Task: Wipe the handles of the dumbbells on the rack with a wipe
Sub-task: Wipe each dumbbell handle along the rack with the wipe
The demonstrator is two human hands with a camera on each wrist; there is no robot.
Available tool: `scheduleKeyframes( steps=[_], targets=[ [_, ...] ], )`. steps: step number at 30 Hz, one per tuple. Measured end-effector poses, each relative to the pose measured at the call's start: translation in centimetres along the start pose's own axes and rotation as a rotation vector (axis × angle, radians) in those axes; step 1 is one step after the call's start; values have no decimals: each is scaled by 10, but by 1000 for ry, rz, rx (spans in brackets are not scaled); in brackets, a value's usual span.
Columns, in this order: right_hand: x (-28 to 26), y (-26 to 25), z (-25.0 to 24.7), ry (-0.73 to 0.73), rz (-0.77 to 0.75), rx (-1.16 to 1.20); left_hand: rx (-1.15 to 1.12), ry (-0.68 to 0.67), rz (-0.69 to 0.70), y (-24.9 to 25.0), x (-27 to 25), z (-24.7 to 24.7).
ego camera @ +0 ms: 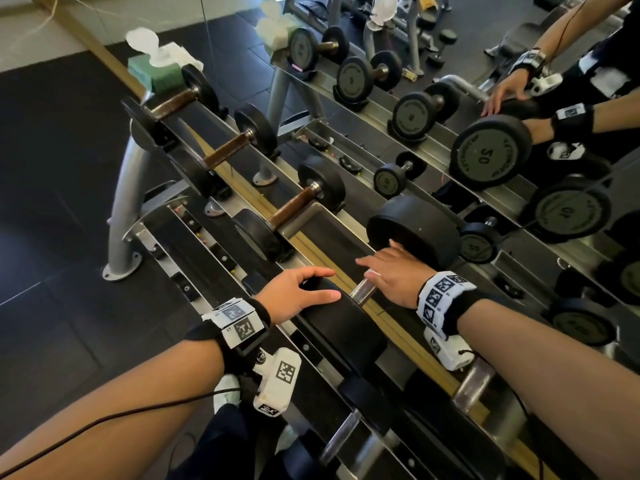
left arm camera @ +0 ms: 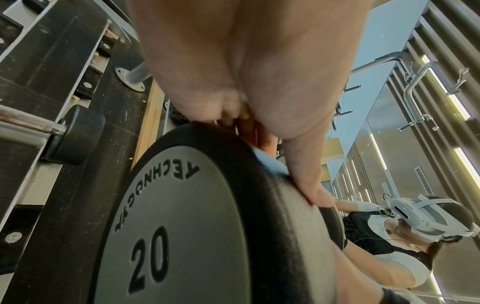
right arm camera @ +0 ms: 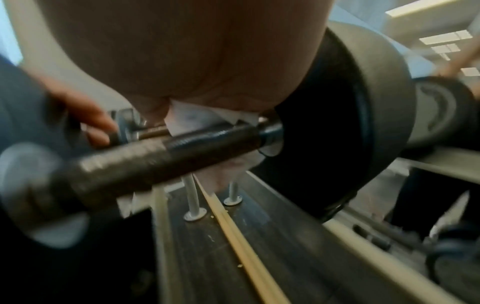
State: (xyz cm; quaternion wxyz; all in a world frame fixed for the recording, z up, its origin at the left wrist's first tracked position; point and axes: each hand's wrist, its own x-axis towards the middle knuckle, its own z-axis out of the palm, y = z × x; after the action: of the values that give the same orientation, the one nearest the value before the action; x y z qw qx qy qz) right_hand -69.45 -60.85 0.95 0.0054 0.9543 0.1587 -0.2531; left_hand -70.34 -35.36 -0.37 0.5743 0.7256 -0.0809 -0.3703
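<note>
A black dumbbell marked 20 (left arm camera: 182,216) lies on the upper rack rail (ego camera: 346,251). My left hand (ego camera: 298,292) rests spread over its near weight head (ego camera: 332,317), thumb along the rim (left arm camera: 306,181). My right hand (ego camera: 391,275) is wrapped over the far part of the knurled handle (right arm camera: 182,148), close to the far weight head (ego camera: 415,233). A white wipe (right arm camera: 197,117) is pressed between that palm and the handle. A bare stretch of metal handle (ego camera: 362,291) shows between my two hands.
Three dumbbells with brown handles (ego camera: 294,206) sit further left along the rail. A green wipe pack (ego camera: 156,69) stands at the rack's far end. A mirror (ego camera: 485,98) behind the rack repeats everything. More dumbbells (ego camera: 346,434) lie on the lower tier.
</note>
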Motion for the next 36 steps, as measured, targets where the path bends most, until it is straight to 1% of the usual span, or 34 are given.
scheduleKeyframes(
  steps=[2, 5, 6, 10, 12, 15, 16, 19, 22, 24, 26, 28, 29, 31, 33, 35, 36],
  targets=[
    [5, -13, -2, -31, 14, 47, -5, 4, 5, -1, 0, 0],
    [8, -21, 8, -35, -63, 22, -9, 1, 9, -1, 0, 0],
    [8, -19, 8, -38, -68, 30, 4, 0, 11, -1, 0, -1],
    [10, -5, -4, -15, 61, 67, 50, -13, 12, -2, 1, -3],
    [8, -3, -9, 3, 92, 75, 57, -20, 15, -3, 1, -3],
    [2, -21, -10, -42, 111, 142, 65, -18, 25, -3, 1, -3],
    [-1, -30, -9, -67, 103, 176, 63, -15, 30, -3, 2, -3],
    [-10, -51, -3, -136, 15, 235, 62, -15, 33, -3, 3, -3],
    [-14, -43, -9, -150, 25, 242, 77, -18, 26, -3, 4, -4],
    [-14, -30, -17, -125, 60, 199, 97, -15, 25, -4, 5, -5],
    [-17, -19, -27, -46, 82, 156, 109, -14, 24, -4, 5, -5],
    [-20, -20, -29, -8, 80, 146, 99, -16, 21, -4, 4, -4],
    [-21, -27, -27, -32, 77, 155, 89, -17, 20, -3, 3, -4],
    [-25, -45, -17, -101, 21, 189, 78, -13, 22, -2, 3, -4],
    [-30, -53, -8, -120, -15, 235, 74, -13, 21, -1, 3, -3],
    [-30, -42, -10, -105, 44, 235, 57, -16, 17, 0, 2, -3],
    [-28, -32, -11, -73, 90, 210, 49, -17, 16, 0, 2, -3]
  ],
)
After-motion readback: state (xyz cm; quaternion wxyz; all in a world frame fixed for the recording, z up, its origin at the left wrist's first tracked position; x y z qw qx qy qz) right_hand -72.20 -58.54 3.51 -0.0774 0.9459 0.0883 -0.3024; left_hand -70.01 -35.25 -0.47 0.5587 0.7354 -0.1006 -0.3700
